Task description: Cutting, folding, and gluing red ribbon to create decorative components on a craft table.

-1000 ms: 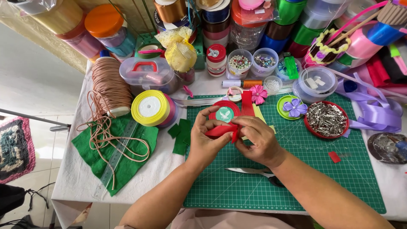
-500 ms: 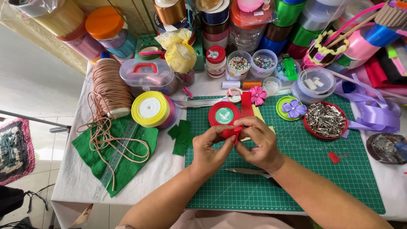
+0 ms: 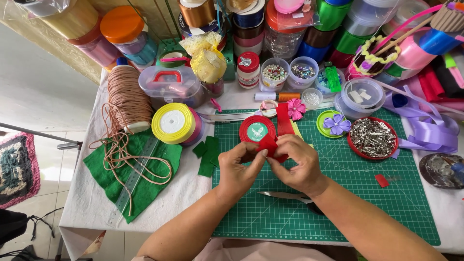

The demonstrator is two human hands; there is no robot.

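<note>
The near edge of the green mat [image 3: 338, 212] is lying mostly bare, giving the forearms open room, with only scissors [image 3: 290, 197] lying there, their handles hidden under the right wrist. Just beyond, at the mat's middle, the left hand [image 3: 239, 166] and right hand [image 3: 299, 162] are meeting, fingers curled and pinching a folded piece of red ribbon [image 3: 268, 144] between them; how the fold is lying inside the grip is hidden. The ribbon is running back to a red spool [image 3: 257, 129] touching the mat's far edge. A small red scrap [image 3: 382, 180] is lying toward the mat's right side. Left of the mat, green felt pieces [image 3: 207, 153] are sitting on the white cloth, and a larger felt sheet [image 3: 137, 179] is hanging near the table's left edge under loops of tan cord [image 3: 126, 96]. A round red tray of metal pins [image 3: 372, 137] is sitting at the mat's far right. Along the far edge, jars, beads and ribbon rolls are crowding together, many cut off by the frame.
</note>
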